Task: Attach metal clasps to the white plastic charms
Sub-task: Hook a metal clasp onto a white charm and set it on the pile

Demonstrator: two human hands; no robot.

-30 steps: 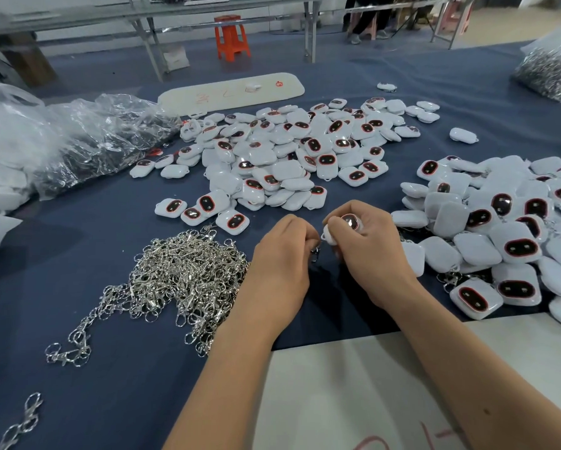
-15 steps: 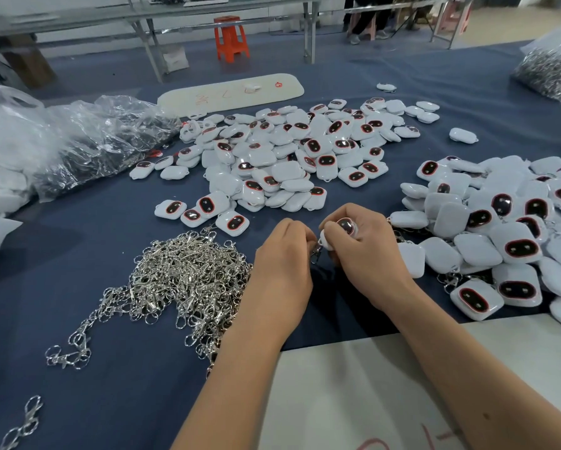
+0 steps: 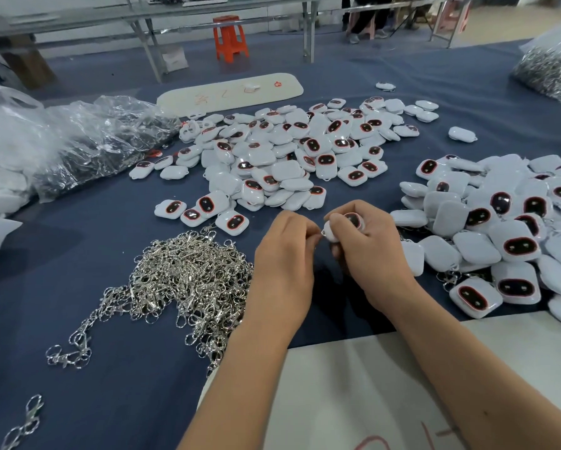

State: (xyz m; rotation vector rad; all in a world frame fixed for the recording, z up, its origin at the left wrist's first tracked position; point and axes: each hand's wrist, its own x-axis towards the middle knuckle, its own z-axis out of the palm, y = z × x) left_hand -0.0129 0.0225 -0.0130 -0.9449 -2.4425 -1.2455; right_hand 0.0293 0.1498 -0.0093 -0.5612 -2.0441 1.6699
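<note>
I see my right hand [image 3: 363, 251] gripping 1 white charm [image 3: 344, 226] just above the table [image 3: 110, 401], its left end turned toward my left hand [image 3: 285, 254], which pinches what I judge is a clasp [image 3: 322, 234], mostly hidden, right against that end; both wrists angle inward.

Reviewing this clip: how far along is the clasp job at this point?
Done, apparently: the charm pile on the right, where clasps peek out at its near edge. In hand: the right hand grips one charm while the left hand pinches at its corner; the clasp itself is hidden. Left: the large middle pile of charms and the clasp heap, so much remains.
</note>
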